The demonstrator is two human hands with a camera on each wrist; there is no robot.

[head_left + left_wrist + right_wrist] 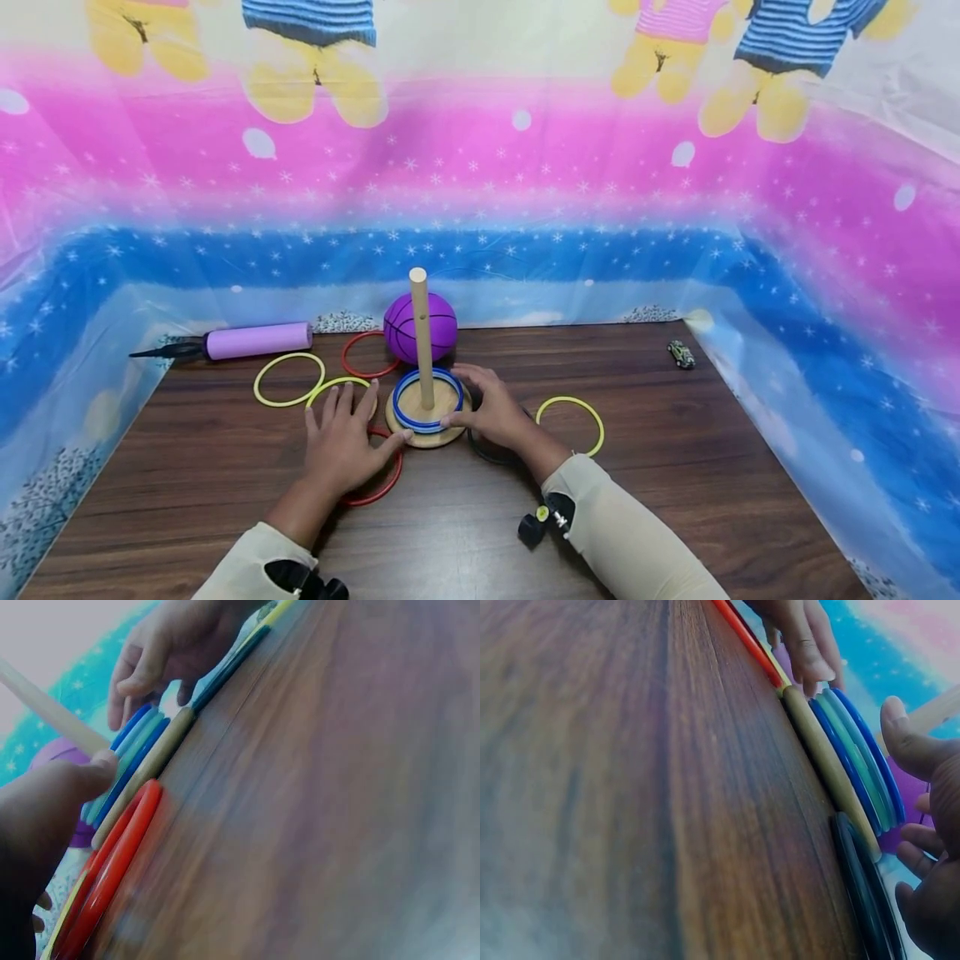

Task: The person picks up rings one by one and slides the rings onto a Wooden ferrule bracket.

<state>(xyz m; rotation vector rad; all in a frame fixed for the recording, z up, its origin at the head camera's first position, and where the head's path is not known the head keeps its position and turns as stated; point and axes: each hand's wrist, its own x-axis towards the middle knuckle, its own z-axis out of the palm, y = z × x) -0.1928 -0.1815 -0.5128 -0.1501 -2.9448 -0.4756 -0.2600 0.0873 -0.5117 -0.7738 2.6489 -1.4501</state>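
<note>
A wooden peg (424, 350) rises from a round wooden base (420, 440). Several stacked rings, dark blue (870, 750) and light blue-green (855, 750), lie around its foot on the base. My right hand (497, 407) is beside the stack at its right, thumb and fingers apart on either side of the rim. On the left, my left hand (343, 442) spreads its fingers over a yellow ring (341, 382) and a red ring (390, 483), its thumb pointing at the base's front edge. Neither hand holds anything. A dark ring (866, 892) lies partly under the right wrist.
Behind the peg sits a purple ball (442, 321), with another red ring (348, 354) beside it. A purple hand pump (258, 341) and a yellow ring (257, 383) lie at the back left. Further right are a yellow ring (600, 429) and a toy car (681, 354).
</note>
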